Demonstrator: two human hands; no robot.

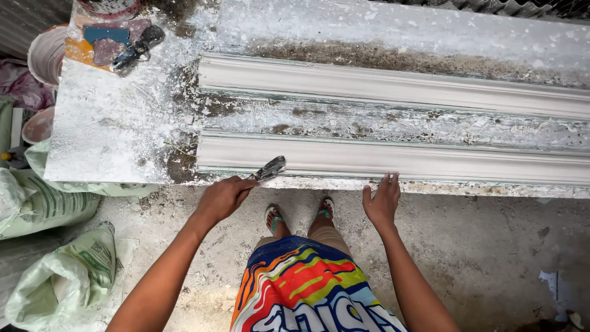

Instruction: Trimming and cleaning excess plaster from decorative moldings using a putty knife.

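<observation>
Nearest the camera, the person stands in sandals on a dusty floor [491, 246], facing the table [110, 129]. The left hand [222, 198] has its fingers clenched round the handle of a scraper [270, 167], whose blade tip rests on the near moulding's [393, 161] left end, angled low as if to shave its edge. The right hand [382, 200] is released, fingers spread flat against the table's front edge just below that moulding, apparently to steady it. Beyond, a second moulding [381, 86] lies parallel, a plaster-crusted strip between them. At the far left corner lie more tools [126, 46], well apart. Sacks [61, 276] slump at left.
</observation>
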